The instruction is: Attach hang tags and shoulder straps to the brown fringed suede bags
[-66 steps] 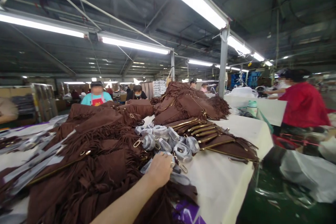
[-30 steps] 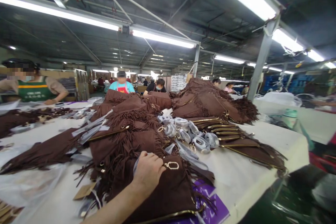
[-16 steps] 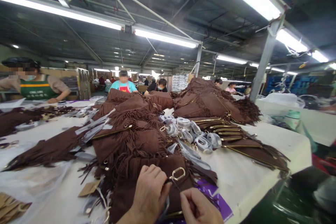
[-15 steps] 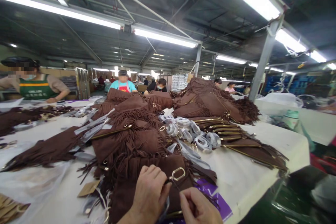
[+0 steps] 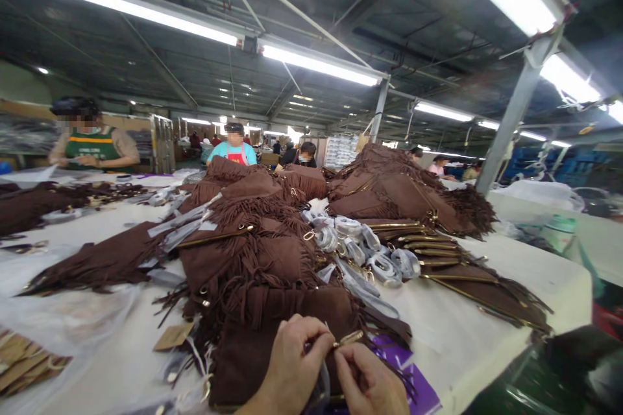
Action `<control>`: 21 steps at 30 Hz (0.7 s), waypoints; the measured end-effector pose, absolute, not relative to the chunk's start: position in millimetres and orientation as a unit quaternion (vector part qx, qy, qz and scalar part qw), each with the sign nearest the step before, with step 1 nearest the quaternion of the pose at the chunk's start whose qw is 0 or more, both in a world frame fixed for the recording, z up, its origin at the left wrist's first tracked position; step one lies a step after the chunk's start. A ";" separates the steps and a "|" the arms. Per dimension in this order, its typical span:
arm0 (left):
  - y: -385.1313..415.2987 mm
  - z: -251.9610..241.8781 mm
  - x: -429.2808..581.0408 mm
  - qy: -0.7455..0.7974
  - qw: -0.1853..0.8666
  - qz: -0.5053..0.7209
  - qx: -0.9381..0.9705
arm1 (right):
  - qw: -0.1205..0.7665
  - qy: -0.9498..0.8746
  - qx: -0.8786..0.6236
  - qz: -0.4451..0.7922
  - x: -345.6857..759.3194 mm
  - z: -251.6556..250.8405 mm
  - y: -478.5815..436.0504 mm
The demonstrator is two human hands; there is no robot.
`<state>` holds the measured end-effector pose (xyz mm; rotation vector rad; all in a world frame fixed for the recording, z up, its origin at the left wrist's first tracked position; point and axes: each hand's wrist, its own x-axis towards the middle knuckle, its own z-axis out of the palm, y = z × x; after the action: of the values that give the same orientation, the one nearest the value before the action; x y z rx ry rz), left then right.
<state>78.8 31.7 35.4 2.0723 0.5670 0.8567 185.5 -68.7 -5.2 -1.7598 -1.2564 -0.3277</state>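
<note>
A brown fringed bag (image 5: 243,363) lies flat at the near edge of the table. Above it, my left hand (image 5: 296,356) pinches the end of a strap beside a gold metal clasp (image 5: 348,339). Close against it, my right hand (image 5: 367,376) has thumb and finger pressed together just below the clasp; the fingers hide what they hold. Part of a grey-wrapped strap (image 5: 321,386) hangs between the two hands. Purple plastic packaging (image 5: 421,389) sticks out from under the bag on the right.
More brown fringed bags (image 5: 389,191) are heaped behind. Rolled straps in clear wrap (image 5: 384,267) lie in the middle, with stacked zippered pieces (image 5: 467,279) to the right. Paper tags (image 5: 172,337) are at left. Co-workers (image 5: 95,139) stand across the table.
The gold clasp has turned from facing me to nearly edge-on. Both hands have come closer together around it. The view has shifted slightly left, and the co-worker at left has drawn both hands together.
</note>
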 end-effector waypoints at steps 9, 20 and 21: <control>29.7 65.0 89.0 0.148 0.411 0.387 0.812 | 0.507 -0.484 -0.668 -0.250 189.2 6.5 -82.7; 27.2 109.7 45.9 0.054 0.277 0.278 0.918 | 0.547 -0.565 -0.616 -0.029 206.2 75.2 -127.1; 33.3 96.8 37.0 0.078 0.223 0.227 0.945 | 0.544 -0.563 -0.621 -0.003 211.3 75.5 -135.7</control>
<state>37.0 33.3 96.8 2.6090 0.2142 0.6282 211.3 -135.7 75.5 -1.4742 -1.3369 -0.0078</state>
